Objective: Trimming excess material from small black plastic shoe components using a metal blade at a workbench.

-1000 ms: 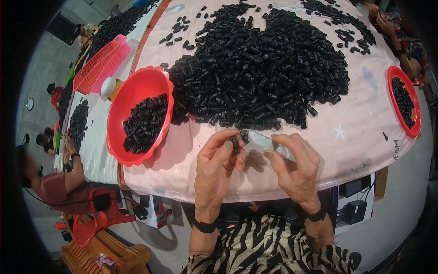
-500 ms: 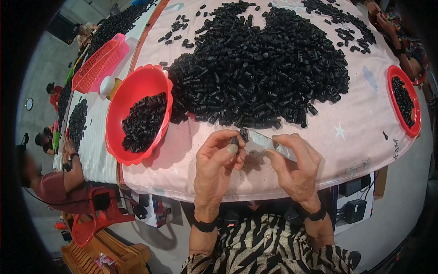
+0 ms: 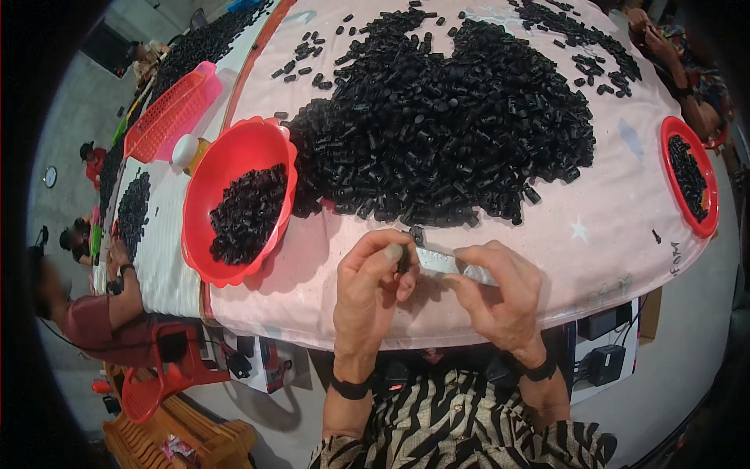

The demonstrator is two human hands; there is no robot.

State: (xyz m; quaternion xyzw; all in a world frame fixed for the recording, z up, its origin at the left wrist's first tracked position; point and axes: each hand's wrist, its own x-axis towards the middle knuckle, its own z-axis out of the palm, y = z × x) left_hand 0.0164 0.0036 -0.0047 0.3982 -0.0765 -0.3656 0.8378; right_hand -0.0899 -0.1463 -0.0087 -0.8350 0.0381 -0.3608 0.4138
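Note:
My left hand (image 3: 364, 293) pinches a small black plastic cylinder (image 3: 403, 260) between thumb and fingers, just above the near part of the pink tablecloth. A second black piece (image 3: 417, 234) shows right beyond the fingertips; I cannot tell whether the hand holds it too. In my right hand (image 3: 504, 293) is a flat silver blade (image 3: 434, 260), gripped between thumb and forefinger. Its left end reaches the cylinder in my left hand. Beyond both hands spreads a large heap of similar black pieces (image 3: 453, 125).
Left of the heap stands a red scalloped bowl (image 3: 242, 144) with black pieces in it. A red oval tray (image 3: 712, 199) lies at the right edge. Behind the bowl are a white-lidded jar (image 3: 185, 150) and a pink basket (image 3: 176, 109). Other people sit along the left and far right.
The blade has swung lower and lies more level, its left end now against the piece in my left hand. The right hand has shifted slightly down and left.

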